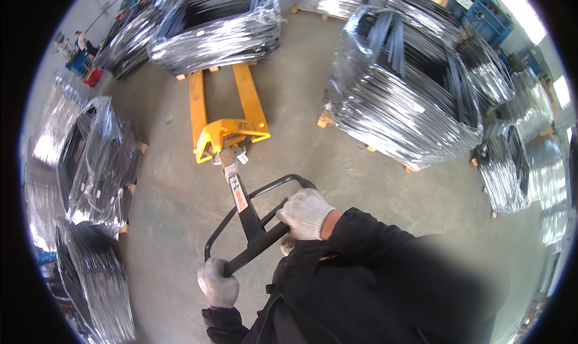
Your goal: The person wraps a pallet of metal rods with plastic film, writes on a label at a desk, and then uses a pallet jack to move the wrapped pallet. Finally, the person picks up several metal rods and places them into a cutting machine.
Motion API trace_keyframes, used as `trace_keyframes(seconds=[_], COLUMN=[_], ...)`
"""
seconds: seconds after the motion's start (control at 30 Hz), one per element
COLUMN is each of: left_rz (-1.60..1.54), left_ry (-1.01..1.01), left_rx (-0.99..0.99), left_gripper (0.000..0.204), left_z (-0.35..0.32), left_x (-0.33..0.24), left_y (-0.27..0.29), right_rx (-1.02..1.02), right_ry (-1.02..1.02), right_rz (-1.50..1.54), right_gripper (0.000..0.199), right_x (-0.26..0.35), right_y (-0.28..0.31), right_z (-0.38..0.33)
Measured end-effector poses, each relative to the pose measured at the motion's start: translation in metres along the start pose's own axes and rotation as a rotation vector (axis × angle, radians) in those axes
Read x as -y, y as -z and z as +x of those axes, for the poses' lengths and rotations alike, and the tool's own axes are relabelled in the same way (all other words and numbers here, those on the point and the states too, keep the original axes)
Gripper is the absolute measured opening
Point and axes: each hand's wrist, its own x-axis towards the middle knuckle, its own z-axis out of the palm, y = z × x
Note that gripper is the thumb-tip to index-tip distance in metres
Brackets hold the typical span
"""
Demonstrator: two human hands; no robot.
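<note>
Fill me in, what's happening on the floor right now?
A person in white work gloves grips the black loop handle of a yellow pallet jack, left hand low on the loop, right hand on its upper side. The forks sit under a wrapped pallet of dark metal frames straight ahead. More wrapped stacks stand to the right and left on the concrete floor. Whether the load is lifted can't be told.

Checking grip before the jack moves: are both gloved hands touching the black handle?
Touching. The head view shows the left hand and right hand each wrapped around the pallet jack's black handle.
</note>
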Motion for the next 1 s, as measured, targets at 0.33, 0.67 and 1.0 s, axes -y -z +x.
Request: trace_keyframes(seconds=[0.33,0.67,1.0], left_rz=[-0.029,0.0,-0.042], left_ry=[0.069,0.152,0.148], left_rx=[0.056,0.149,0.055], left_gripper=[0.022,0.018,0.019], left_z=[-0.134,-0.277,-0.407], left_x=[-0.163,-0.338,-0.503], left_y=[-0.064,-0.15,-0.184], right_rx=[-0.292,-0.301,-0.448], right_ry=[0.113,0.06,0.056], right_rz=[-0.004,-0.149,-0.207], right_gripper=[0.012,0.01,0.013], right_x=[-0.09,-0.161,-0.212], right_y=[-0.043,-0.067,-0.058], right_z=[-0.179,-0.377,-0.575])
